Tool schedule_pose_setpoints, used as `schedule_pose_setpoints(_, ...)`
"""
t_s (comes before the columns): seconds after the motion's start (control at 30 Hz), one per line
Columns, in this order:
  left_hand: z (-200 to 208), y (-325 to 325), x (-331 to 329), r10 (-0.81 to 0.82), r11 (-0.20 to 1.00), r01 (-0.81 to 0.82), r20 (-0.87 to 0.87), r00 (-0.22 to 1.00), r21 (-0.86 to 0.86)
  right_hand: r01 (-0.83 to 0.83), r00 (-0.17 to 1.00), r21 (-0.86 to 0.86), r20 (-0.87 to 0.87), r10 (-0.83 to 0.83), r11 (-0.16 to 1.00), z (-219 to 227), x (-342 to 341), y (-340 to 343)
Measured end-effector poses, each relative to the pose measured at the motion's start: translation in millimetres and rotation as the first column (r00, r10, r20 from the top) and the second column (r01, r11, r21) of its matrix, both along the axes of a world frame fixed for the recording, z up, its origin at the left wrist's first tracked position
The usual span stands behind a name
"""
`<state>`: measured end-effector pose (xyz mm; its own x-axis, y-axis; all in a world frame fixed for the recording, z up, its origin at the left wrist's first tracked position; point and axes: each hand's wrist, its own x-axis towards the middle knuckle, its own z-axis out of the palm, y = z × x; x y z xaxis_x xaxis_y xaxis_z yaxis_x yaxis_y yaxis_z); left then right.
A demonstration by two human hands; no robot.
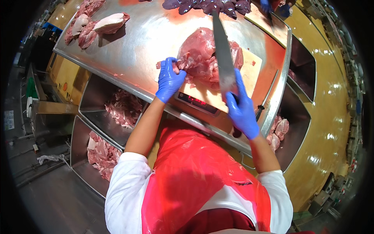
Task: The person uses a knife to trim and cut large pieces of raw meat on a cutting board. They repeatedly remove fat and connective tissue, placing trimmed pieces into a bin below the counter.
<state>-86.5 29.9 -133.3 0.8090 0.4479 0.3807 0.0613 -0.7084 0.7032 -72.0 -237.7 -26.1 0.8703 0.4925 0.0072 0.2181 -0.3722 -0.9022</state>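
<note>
A big lump of raw pink meat (196, 50) lies on a pale cutting board (253, 72) near the front of the steel table. My left hand (170, 81), in a blue glove, is closed on a bit of meat at the lump's left edge. In its blue glove, my right hand (243, 113) grips a large knife (223, 52) at the board's right side. The wide blade points away from me and passes over the lump, hiding part of it; whether it touches the meat I cannot tell. The knife's handle is hidden in my fist.
A scale with a red display (196, 102) sits before the board. Right of it lies a sharpening steel (268, 95). Dark liver-like organs (210, 6) and meat cuts (95, 29) lie farther back. Metal bins of meat (124, 107) flank the table (144, 43). Another person's gloved hand (266, 5) shows at far right.
</note>
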Motion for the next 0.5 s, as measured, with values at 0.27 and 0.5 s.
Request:
schedule_pose_setpoints(0.27, 4, -14, -22, -0.131, 0.978, 0.119, 0.066, 0.989, 0.171, 0.026, 0.986, -0.104, 0.166, -0.008, 0.994, -30, 13, 70)
schedule_pose_setpoints(0.5, -19, 9, -10, -0.312, 0.924, 0.297, 0.025, 0.950, 0.242, 0.028, 0.929, -0.339, 0.357, 0.101, 0.940, -24, 22, 120)
